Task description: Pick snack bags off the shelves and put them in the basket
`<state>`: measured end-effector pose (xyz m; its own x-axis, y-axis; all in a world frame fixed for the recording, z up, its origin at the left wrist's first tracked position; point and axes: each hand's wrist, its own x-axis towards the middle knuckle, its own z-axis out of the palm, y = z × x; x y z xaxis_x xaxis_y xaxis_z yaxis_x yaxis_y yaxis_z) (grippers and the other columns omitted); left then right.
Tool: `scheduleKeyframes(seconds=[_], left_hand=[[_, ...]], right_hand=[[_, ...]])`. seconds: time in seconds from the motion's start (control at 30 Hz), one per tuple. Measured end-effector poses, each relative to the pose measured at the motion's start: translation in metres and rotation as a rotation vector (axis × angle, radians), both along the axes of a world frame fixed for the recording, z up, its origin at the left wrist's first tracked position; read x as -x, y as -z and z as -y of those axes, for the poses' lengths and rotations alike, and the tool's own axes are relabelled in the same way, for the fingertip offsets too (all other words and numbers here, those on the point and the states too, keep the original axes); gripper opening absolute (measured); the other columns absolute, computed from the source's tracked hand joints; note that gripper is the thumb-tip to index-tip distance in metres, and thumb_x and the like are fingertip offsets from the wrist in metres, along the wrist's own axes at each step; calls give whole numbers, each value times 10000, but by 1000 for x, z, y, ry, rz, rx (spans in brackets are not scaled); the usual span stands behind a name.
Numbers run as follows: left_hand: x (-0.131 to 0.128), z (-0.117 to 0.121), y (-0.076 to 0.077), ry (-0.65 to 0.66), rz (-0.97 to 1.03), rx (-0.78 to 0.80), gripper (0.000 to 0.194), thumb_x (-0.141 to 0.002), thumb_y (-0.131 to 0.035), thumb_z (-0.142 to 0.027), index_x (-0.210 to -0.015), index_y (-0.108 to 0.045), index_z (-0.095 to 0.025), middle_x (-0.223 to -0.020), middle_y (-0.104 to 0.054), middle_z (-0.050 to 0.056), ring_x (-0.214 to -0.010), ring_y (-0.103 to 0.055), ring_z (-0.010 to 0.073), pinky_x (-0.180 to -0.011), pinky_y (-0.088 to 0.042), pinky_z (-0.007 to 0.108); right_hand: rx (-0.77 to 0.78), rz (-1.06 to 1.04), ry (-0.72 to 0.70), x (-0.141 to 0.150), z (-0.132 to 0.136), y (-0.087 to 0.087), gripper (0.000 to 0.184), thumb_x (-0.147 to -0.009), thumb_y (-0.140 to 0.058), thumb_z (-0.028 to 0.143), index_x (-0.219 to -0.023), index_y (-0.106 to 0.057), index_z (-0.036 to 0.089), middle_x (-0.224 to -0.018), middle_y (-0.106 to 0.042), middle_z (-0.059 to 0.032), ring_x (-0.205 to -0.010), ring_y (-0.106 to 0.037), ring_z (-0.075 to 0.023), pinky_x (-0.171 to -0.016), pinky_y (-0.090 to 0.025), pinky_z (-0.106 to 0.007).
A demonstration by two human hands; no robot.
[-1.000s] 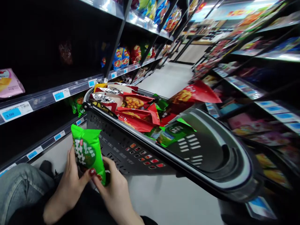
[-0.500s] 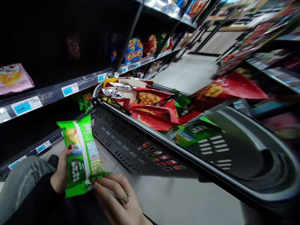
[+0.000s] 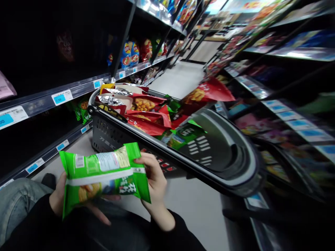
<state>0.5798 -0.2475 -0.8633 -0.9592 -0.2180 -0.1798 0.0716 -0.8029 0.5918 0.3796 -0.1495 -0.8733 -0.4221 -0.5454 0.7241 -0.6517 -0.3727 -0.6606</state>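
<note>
A sealed green snack bag (image 3: 101, 169) with a white seam, a barcode and a picture of peanuts is held sideways in front of me, seam side up. My right hand (image 3: 154, 177) grips its right end, the thumb on the near face. At the left end is my left hand (image 3: 58, 197), partly hidden behind the bag, with fingers showing below it. Beyond the bag stands a dark grey shopping basket (image 3: 167, 153) holding several red snack bags (image 3: 146, 125), silver-and-red packets and a green bag (image 3: 187, 134).
On the left runs a black shelf with price tags (image 3: 62, 97), a pink packet (image 3: 6, 85), blue chip bags (image 3: 131, 54) and small green bags (image 3: 84, 111). More stocked shelves (image 3: 288, 104) line the right. Between them lies the pale floor (image 3: 178, 78); my knee is at lower left.
The green bag has turned from upright to sideways. My right hand has moved from its bottom edge to a grip on its right end. The view has swung to the right.
</note>
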Motion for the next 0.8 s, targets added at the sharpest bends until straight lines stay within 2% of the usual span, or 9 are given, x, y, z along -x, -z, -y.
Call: scheduleKeyframes(seconds=[0.07, 0.13, 0.23, 0.3, 0.37, 0.47, 0.53, 0.63, 0.8], left_hand=[[3, 2, 2, 175, -36, -115, 918, -657, -491, -807, -1307, -528, -159, -1168, -648, 193, -959, -651, 408, -686, -547, 536], [4, 5, 3, 194, -39, -155, 946, -665, -502, -806, -1312, -504, -115, -1136, -661, 203, -956, -657, 386, -730, -543, 501], [3, 6, 2, 127, -16, -62, 787, -725, -654, -560, -1315, -482, -69, -1108, -679, 187, -1005, -647, 345, -776, -535, 399], [0, 6, 2, 178, 15, -24, 772, -664, -742, -350, -1328, -465, -70, -1123, -678, 173, -1034, -639, 327, -778, -529, 343], [-2, 5, 3, 247, 71, -36, 773, -616, -733, -208, -1328, -460, -85, -1123, -680, 166, -1006, -652, 323, -792, -531, 359], [-5, 3, 5, 230, 167, -77, 707, -625, -670, -155, -1302, -473, -108, -1102, -690, 163, -937, -680, 314, -815, -534, 423], [-3, 3, 4, 154, 235, -80, 641, -616, -677, -181, -1231, -521, -96, -1042, -712, 155, -892, -694, 300, -796, -546, 408], [2, 4, 1, 58, 326, -37, 519, -604, -712, -220, -1082, -596, -58, -921, -739, 143, -831, -704, 270, -771, -555, 345], [9, 6, 2, 40, 347, 37, 458, -660, -662, -203, -1097, -606, -78, -839, -743, 82, -785, -702, 226, -755, -538, 295]], right_hand=[[-37, 118, -98, 7, -1, 0, 92, -845, -557, 190, -900, -599, 249, -806, -572, 3, -687, -542, -130, -581, -425, -227], [-112, 244, -179, 12, -2, -2, 28, -821, -603, 259, -840, -612, 241, -735, -572, 17, -614, -514, -120, -550, -397, -224], [-253, 438, -271, 17, -1, -5, 144, -769, -661, 364, -771, -630, 224, -709, -576, 13, -578, -492, -121, -529, -375, -233], [-340, 568, -311, 17, 2, -5, 205, -738, -674, 417, -743, -650, 214, -702, -582, 5, -583, -494, -129, -540, -380, -243], [-422, 743, -387, 17, 5, -3, 294, -735, -642, 492, -747, -678, 201, -716, -613, -15, -611, -529, -147, -573, -412, -257], [-500, 1083, -598, 17, 9, 2, 458, -729, -579, 589, -888, -713, 181, -828, -684, -62, -751, -624, -201, -708, -489, -309], [-507, 1250, -685, 18, 10, 5, 479, -673, -652, 516, -1012, -698, 181, -922, -705, -69, -868, -649, -221, -792, -505, -326], [-533, 1332, -603, 18, 14, 9, 480, -567, -735, 320, -1020, -692, 168, -971, -707, -66, -868, -654, -200, -754, -526, -287], [-514, 1298, -262, 8, 22, 18, 291, -508, -783, 295, -735, -665, 156, -627, -602, 19, -528, -536, -95, -459, -459, -193]])
